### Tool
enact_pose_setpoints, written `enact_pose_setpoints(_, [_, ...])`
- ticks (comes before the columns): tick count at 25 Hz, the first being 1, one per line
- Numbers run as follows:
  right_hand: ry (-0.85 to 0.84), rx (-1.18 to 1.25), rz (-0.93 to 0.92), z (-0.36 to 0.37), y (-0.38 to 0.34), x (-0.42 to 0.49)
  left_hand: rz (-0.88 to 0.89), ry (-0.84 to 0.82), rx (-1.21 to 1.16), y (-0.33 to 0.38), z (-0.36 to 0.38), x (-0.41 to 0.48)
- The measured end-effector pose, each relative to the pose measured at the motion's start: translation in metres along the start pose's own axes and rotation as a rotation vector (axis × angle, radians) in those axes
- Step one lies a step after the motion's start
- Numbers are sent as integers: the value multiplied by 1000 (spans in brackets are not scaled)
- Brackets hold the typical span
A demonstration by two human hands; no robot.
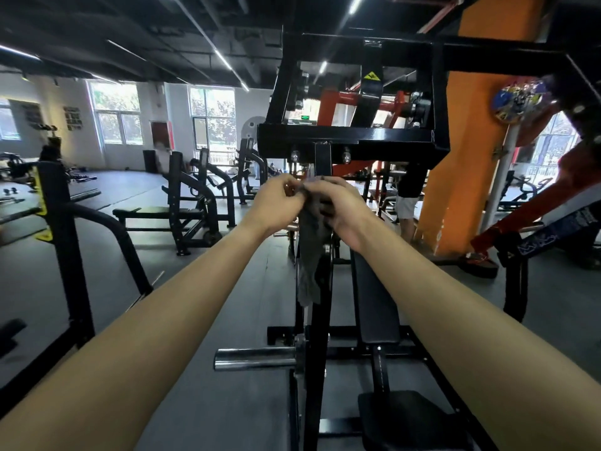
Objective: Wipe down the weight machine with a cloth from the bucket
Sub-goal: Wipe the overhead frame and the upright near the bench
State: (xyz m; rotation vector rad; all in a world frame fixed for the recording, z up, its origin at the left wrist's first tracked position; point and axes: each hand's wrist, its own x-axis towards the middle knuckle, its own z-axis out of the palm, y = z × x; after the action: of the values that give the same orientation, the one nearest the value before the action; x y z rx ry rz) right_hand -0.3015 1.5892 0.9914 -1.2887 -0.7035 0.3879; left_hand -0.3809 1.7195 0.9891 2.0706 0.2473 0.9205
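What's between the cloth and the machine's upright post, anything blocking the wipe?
Nothing visible. The left hand and right hand both grip the grey cloth, which hangs directly in front of the black upright post. Whether the cloth already touches the post cannot be told.

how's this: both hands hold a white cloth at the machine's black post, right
No: the cloth is dark grey, not white. In the head view the left hand and right hand both hold it at the machine's black post.

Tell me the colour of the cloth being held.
The cloth is dark grey, clearest in the head view.
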Motion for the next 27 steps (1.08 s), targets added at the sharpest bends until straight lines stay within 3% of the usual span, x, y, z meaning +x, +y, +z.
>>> enact_pose_setpoints(6, [-66, -163, -26, 16, 15, -11, -181, 81, -134, -3, -28, -7])
enact_pose_setpoints(10, [-5, -178, -33, 31, 23, -16, -282, 208, -38, -8, -43, -20])
enact_pose_setpoints(13, [45, -188, -19, 42, 23, -17, -374, 204, 84, -9, -51, -32])
enact_pose_setpoints(15, [64, -180, -4, 48, 23, -19, -411, 231, -3, -13, -56, -37])
enact_pose_setpoints(18, [92, -158, 29, 50, 26, -19, -372, 241, -38, -29, -64, -40])
enact_pose_setpoints(21, [142, -114, 117, 54, 33, -19, -443, 151, -22, -41, -68, -45])
enact_pose_setpoints(27, [230, -64, 234, 61, 40, -21, -390, 180, 270, -60, -77, -60])
